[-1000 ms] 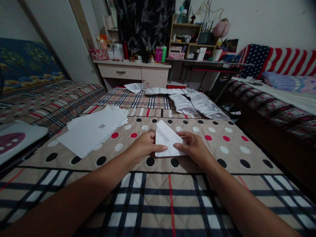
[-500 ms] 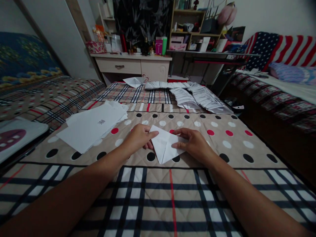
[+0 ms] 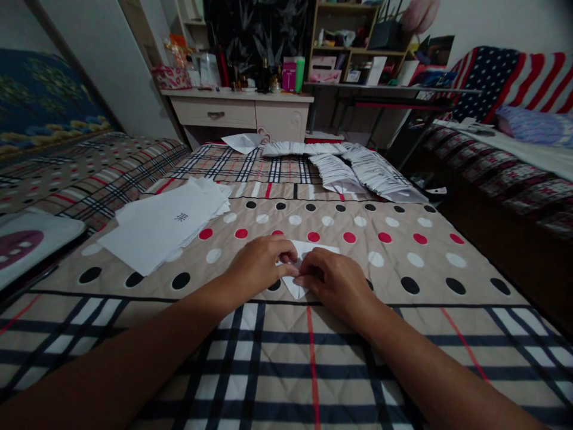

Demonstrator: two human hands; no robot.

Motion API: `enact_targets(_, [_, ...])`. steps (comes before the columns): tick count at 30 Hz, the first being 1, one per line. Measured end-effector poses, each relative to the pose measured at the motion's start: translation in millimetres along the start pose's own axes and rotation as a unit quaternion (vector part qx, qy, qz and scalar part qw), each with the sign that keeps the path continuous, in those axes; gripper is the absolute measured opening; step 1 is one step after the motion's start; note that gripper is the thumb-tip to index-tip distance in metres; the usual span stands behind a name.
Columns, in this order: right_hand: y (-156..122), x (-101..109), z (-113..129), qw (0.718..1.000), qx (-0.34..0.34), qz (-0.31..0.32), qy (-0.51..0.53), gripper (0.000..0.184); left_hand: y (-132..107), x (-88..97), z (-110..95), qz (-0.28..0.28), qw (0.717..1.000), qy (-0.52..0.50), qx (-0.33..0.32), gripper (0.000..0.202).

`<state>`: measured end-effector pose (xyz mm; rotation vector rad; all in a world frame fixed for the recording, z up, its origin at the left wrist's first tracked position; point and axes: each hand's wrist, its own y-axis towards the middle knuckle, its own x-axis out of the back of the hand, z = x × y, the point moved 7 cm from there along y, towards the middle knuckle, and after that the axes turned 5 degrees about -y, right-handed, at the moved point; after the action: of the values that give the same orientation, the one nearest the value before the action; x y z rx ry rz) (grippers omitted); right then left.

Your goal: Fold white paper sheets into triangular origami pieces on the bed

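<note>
A small folded white paper (image 3: pixel 301 286) lies on the quilted bedspread (image 3: pixel 403 251), mostly covered by both hands. My left hand (image 3: pixel 259 263) presses down on its left part with curled fingers. My right hand (image 3: pixel 333 278) presses on its right part, fingertips meeting the left hand's over the middle. Only the paper's pointed near tip and a strip of its far edge show.
A loose stack of white sheets (image 3: pixel 163 227) lies to the left. Rows of folded white papers (image 3: pixel 358 173) sit at the far end of the bed. A desk (image 3: pixel 237 113) and shelf (image 3: pixel 349 42) stand behind; another bed (image 3: pixel 514 155) is at right.
The paper was held up and open a second ago, then laid flat. Both hands have now closed in over it, pressing it down into a smaller folded shape.
</note>
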<state>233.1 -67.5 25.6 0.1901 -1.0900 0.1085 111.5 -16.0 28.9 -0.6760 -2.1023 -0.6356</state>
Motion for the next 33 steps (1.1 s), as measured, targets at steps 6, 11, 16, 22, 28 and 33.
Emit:
enact_targets(6, [1.4,-1.0,-7.5,0.995,-0.03,0.082,0.053,0.037,4.2,-12.5,4.9,0.092,0.995,-0.039,0.023,0.065])
enact_targets(11, [4.0,-3.3,-7.8,0.992,-0.008,0.089,0.085,0.022,8.7,-12.1,8.2,0.095,0.994,-0.05,0.035,0.057])
enact_targets(16, [13.6,-2.5,-16.0,0.996,-0.029,0.038,0.07,0.015,19.0,-11.4,21.2,0.037,0.995,-0.072,0.049,0.046])
enact_targets(22, [24.9,8.7,-33.9,0.99,-0.06,-0.129,0.0,0.018,24.5,-3.9,24.9,-0.075,0.996,-0.018,0.042,0.02])
enact_targets(28, [18.7,15.0,-38.0,0.987,-0.054,-0.154,-0.001,0.018,19.4,-0.7,21.2,-0.081,0.996,-0.041,0.023,0.013])
enact_targets(33, [10.3,15.1,-33.0,0.993,-0.025,-0.116,0.016,0.04,16.8,-2.6,23.2,-0.009,0.992,-0.122,-0.026,0.04])
